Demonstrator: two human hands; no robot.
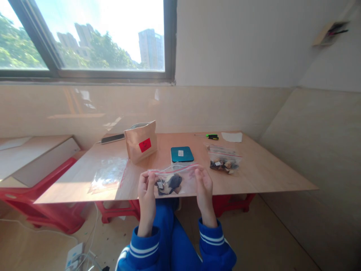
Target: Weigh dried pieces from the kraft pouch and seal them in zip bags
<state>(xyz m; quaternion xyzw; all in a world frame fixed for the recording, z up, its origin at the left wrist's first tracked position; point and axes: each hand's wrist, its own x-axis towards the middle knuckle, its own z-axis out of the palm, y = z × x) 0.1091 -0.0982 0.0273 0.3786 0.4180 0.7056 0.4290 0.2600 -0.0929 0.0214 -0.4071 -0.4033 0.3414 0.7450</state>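
Observation:
Between my two hands, a clear zip bag [187, 184] with a red seal line is stretched out near the table's front edge. Dark and tan dried pieces and a small white packet lie inside it. My left hand [147, 185] pinches the bag's left upper corner, thumb against fingers. At the right upper corner, my right hand [203, 183] grips it the same way. Just behind the bag sits a teal-topped flat scale [182, 154] with a white label. Further right lie filled zip bags [225, 165] with similar pieces.
An upright brown paper pouch [141, 143] with a red label stands at the back left, near a phone [113, 139]. Flat clear bags [108, 175] lie at the left. Screwdrivers [212, 137] and a white paper [231, 137] are at the back right. Red stools [118, 212] support the wooden tabletop [267, 177].

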